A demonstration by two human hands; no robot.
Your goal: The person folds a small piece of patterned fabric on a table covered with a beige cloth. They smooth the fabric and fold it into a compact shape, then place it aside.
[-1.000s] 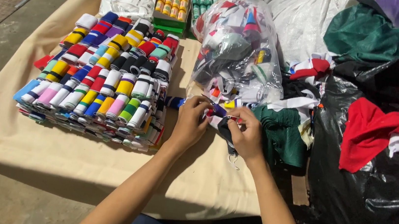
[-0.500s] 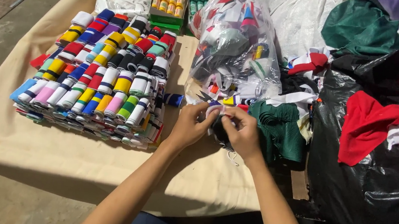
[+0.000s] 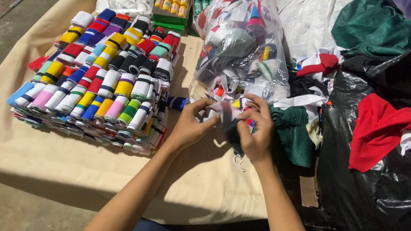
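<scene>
Both hands meet over the cloth-covered table point(image 3: 19, 147), gripping a small dark and white fabric band point(image 3: 229, 120) between them. The left hand point(image 3: 190, 124) pinches its near edge; the right hand point(image 3: 257, 131) curls closed around its other side. Just beyond the fingers stands a clear bag point(image 3: 241, 43) of bands; left of the left hand lie rows of rolled striped bands point(image 3: 102, 79)

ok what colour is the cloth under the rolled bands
Beige, plain, no pattern; the cloth shows best in the head view, spread under the rolled bands.
</scene>
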